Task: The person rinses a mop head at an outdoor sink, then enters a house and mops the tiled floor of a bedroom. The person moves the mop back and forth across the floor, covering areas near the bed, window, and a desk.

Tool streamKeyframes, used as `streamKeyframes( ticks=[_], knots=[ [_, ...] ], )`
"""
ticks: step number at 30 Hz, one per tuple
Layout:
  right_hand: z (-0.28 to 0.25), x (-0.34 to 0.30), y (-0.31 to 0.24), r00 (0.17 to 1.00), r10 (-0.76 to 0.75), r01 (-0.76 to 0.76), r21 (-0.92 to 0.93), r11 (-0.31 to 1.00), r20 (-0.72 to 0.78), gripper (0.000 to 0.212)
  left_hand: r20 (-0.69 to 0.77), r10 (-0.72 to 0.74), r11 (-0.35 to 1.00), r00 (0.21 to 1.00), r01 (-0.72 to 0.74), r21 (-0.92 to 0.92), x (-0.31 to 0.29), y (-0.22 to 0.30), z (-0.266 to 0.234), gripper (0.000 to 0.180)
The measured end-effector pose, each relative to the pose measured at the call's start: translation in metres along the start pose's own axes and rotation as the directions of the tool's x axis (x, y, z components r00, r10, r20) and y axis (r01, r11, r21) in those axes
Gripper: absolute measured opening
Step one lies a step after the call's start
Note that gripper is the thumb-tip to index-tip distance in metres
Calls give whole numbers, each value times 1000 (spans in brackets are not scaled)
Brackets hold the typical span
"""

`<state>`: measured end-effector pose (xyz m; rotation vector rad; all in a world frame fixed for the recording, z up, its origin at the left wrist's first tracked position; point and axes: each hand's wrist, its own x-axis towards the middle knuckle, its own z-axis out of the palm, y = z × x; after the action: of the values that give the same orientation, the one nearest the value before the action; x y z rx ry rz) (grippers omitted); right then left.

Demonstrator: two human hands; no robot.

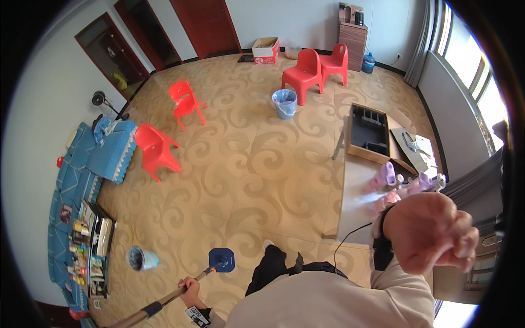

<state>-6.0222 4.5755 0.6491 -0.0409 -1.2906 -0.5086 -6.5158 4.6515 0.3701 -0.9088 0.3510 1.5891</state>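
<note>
Two bare hands are appearing in the view. The left hand (pixel 190 290) is gripping the pole of a mop (pixel 165 299), and its fingers are wrapping closely around the light brown part. At the end of this pole, the blue square mop head (pixel 221 260) is resting on the patterned floor (pixel 262 180), between a pale blue bin (pixel 142 259) on the left side and a pale shoe (pixel 268 244) on the right side. The right hand (pixel 429 232) is hanging high and close to the camera, its fingers bending toward the palm; I cannot tell whether they are holding something. Beyond this hand, some purple objects (pixel 386 174) are standing on a table (pixel 355 216), and an open box (pixel 354 150) with a dark inside is lying near them. Well apart from the table, two red chairs (pixel 156 156) are standing near a blue sofa (pixel 113 154). Two more red chairs (pixel 304 74) are standing farther away, beside a bucket (pixel 285 106) with a plastic bag.
</note>
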Motion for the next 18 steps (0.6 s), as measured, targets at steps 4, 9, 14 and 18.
streamKeyframes(
  ticks=[4, 9, 14, 18],
  knots=[
    [26, -6, 87, 997, -46, 39, 114, 993, 57, 35, -58, -7, 997, 998, 12, 73, 80, -47, 93, 15],
    [36, -32, 182, 985, -79, 88, -58, 994, 153, 26, -137, -20, 989, 990, 39, 143, 188, -120, 184, 15],
    [36, -86, 299, 951, 39, 41, -250, 967, 307, 27, -180, -25, 995, 983, 42, 94, 298, -178, 245, 15],
    [38, -101, 404, 918, 201, 9, -524, 852, 342, 32, -178, -73, 994, 981, 85, 63, 369, -240, 297, 16]
  ],
)
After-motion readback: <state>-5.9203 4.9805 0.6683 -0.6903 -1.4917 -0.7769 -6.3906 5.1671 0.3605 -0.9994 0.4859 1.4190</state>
